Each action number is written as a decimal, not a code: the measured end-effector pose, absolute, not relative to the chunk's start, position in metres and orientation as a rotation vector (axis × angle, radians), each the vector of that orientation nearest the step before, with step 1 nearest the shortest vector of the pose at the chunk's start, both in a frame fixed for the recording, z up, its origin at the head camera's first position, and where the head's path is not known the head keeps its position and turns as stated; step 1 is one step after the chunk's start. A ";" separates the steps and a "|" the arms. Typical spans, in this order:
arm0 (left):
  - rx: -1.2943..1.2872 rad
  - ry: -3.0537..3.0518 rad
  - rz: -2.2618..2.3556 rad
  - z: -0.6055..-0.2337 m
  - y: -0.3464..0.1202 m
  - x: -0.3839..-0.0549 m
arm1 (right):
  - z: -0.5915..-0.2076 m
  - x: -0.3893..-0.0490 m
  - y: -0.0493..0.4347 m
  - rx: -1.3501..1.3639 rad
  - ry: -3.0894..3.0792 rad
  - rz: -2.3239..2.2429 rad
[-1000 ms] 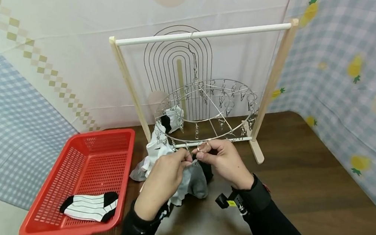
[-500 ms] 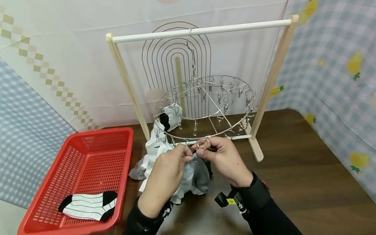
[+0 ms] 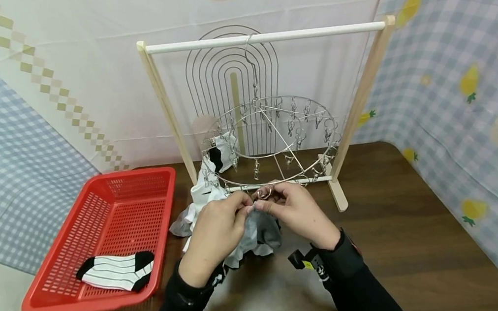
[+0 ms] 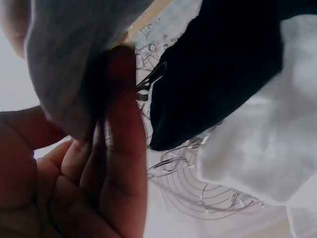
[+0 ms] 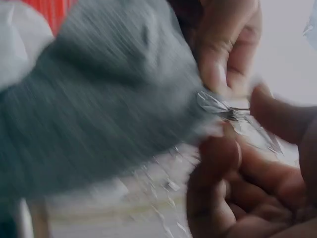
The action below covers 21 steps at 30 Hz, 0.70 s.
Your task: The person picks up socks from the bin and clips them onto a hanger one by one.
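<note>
In the head view my left hand point(image 3: 218, 224) pinches the top edge of a grey sock point(image 3: 264, 231) between thumb and fingers. My right hand point(image 3: 299, 209) holds a small wire clip by its ring at the near rim of the round metal drying hanger point(image 3: 246, 184). Seen from the right wrist, the clip point(image 5: 215, 105) meets the corner of the grey sock point(image 5: 114, 94); whether its jaws grip the cloth is too blurred to tell. Beside the hands hang several white, grey and black socks point(image 3: 203, 191) on the hanger's left side.
A red basket point(image 3: 163, 247) stands at the left with a black-and-white striped sock point(image 3: 116, 270) in it. The hanger hooks over the white bar point(image 3: 313, 32) of a wooden stand point(image 3: 362, 101). Bare clips point(image 3: 319, 117) dangle along its back and right.
My hands have come closer together, and the left has brought the grey sock's edge up to the clip. The head view has shifted slightly.
</note>
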<state>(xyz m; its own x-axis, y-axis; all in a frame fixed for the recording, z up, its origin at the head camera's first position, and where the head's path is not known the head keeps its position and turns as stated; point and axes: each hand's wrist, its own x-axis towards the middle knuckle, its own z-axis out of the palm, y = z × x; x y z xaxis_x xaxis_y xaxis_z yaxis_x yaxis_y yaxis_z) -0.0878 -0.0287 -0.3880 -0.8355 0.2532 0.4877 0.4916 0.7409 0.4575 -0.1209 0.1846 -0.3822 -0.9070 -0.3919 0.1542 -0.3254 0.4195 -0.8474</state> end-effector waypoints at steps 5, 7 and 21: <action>-0.552 -2.657 -0.758 -0.385 -0.035 -0.084 | -0.358 -0.092 0.196 -0.759 2.938 -1.213; -0.540 -2.684 -0.726 -0.384 -0.039 -0.084 | -0.351 -0.084 0.205 -0.834 3.165 -1.231; -0.450 -2.663 -0.623 -0.383 -0.044 -0.085 | -0.357 -0.117 0.243 -0.835 3.495 -1.208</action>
<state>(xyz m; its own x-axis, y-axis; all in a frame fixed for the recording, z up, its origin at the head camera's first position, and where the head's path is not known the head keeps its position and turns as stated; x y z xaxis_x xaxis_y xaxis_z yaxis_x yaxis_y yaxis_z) -0.0854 -0.0438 -0.3833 -0.8814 0.2201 0.4179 0.3826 0.8515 0.3585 -0.1172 0.2434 -0.3570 -0.7097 -0.1721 0.6832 -0.5573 0.7304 -0.3949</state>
